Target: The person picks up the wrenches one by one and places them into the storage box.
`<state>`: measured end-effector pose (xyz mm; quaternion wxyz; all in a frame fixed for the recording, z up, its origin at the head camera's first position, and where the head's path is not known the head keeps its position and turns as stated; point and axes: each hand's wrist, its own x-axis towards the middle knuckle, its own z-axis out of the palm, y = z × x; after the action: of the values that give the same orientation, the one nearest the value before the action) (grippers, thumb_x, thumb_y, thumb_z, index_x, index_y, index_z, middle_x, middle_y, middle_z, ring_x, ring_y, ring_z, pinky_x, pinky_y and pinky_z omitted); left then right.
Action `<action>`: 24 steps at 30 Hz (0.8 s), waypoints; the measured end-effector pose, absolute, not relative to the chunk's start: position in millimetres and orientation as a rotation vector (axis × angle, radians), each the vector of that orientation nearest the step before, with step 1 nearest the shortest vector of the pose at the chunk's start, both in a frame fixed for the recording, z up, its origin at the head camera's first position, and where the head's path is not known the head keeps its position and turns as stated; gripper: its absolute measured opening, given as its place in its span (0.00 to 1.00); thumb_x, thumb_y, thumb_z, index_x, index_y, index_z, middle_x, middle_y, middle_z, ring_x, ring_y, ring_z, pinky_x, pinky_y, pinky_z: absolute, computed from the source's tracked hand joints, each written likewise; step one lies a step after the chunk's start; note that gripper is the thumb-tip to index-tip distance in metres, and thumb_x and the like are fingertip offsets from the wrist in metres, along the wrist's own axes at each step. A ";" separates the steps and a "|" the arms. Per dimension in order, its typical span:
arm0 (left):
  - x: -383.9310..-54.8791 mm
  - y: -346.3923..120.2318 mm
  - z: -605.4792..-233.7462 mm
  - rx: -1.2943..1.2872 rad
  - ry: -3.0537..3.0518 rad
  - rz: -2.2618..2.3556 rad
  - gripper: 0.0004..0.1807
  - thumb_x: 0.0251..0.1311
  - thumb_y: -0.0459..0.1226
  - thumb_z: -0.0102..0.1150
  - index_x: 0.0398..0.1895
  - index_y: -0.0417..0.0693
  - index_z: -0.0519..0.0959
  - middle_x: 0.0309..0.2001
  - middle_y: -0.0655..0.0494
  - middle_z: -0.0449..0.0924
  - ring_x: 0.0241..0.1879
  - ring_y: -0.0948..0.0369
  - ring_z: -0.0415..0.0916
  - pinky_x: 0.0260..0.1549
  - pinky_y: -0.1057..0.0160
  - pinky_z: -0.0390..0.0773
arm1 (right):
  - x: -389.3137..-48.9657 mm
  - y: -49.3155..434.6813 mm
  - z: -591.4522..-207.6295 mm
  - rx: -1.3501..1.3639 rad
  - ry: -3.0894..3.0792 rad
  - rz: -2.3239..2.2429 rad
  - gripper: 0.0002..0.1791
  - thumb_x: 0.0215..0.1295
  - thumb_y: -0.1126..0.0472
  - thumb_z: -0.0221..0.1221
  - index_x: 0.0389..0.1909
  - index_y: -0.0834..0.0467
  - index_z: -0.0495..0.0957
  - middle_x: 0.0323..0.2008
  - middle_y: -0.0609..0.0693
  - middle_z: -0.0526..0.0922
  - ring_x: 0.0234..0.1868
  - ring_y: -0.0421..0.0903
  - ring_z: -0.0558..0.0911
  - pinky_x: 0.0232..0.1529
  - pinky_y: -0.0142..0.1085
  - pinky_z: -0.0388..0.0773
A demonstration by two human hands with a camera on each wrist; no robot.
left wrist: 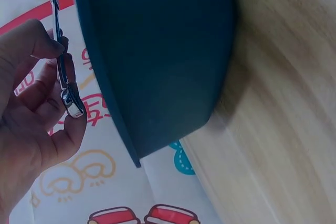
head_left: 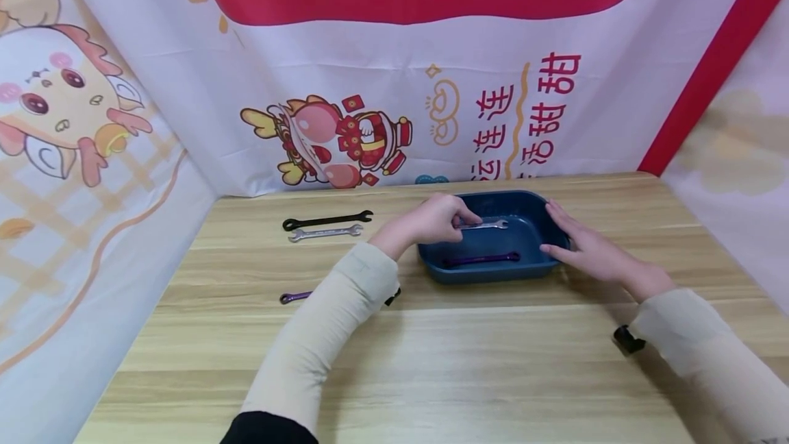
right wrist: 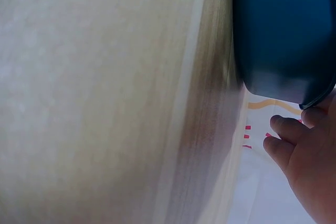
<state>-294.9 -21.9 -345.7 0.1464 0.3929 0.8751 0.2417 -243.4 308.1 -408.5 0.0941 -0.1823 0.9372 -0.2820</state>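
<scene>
My left hand (head_left: 434, 218) pinches a small silver wrench (head_left: 493, 225) between thumb and fingers, over the back left part of a blue plastic basin (head_left: 481, 278). One end of the wrench is hidden by the fingers in the head view; the left wrist view shows its shiny shank (left wrist: 62, 69) beside the basin's rim. A dark purple wrench (head_left: 483, 260) lies on the basin floor. At the basin's right end, my right hand (head_left: 585, 249) holds the rim, thumb over the inside and fingers along the outer edge.
Left of the basin, a black wrench (head_left: 327, 220) and another silver wrench (head_left: 325, 232) lie side by side on the wooden table (head_left: 481, 368). A purple wrench (head_left: 294, 297) nearer the front is partly covered by the left sleeve. Printed cloth (head_left: 382, 46) hangs behind the table.
</scene>
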 end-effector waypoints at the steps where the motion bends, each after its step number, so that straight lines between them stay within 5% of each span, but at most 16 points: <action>1: -294.8 -20.7 -346.3 1.126 2.520 0.696 0.21 0.63 0.27 0.62 0.59 0.48 0.85 0.47 0.50 0.81 0.37 0.59 0.72 0.32 0.68 0.72 | -243.5 308.3 -408.5 -0.542 2.780 -0.839 0.52 0.75 0.42 0.56 0.83 0.54 0.34 0.82 0.58 0.35 0.79 0.67 0.43 0.69 0.69 0.50; 15: -295.8 -9.0 -359.0 1.127 2.512 0.731 0.21 0.62 0.27 0.63 0.59 0.48 0.85 0.45 0.56 0.81 0.38 0.60 0.73 0.35 0.68 0.73 | -244.5 308.3 -410.0 -0.541 2.786 -0.829 0.52 0.75 0.41 0.56 0.83 0.54 0.34 0.82 0.60 0.36 0.79 0.67 0.44 0.70 0.68 0.49; 24: -299.6 -0.2 -370.8 1.065 2.518 0.738 0.21 0.62 0.27 0.63 0.57 0.49 0.86 0.46 0.52 0.85 0.25 0.62 0.69 0.25 0.69 0.68 | -243.2 307.7 -408.9 -0.532 2.779 -0.837 0.52 0.75 0.42 0.56 0.83 0.55 0.34 0.82 0.60 0.35 0.79 0.68 0.43 0.70 0.68 0.49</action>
<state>-299.6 -0.2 -370.8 0.1542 0.3717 0.8785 0.2574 -243.2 307.7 -408.9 0.0955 -0.1794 0.9375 -0.2823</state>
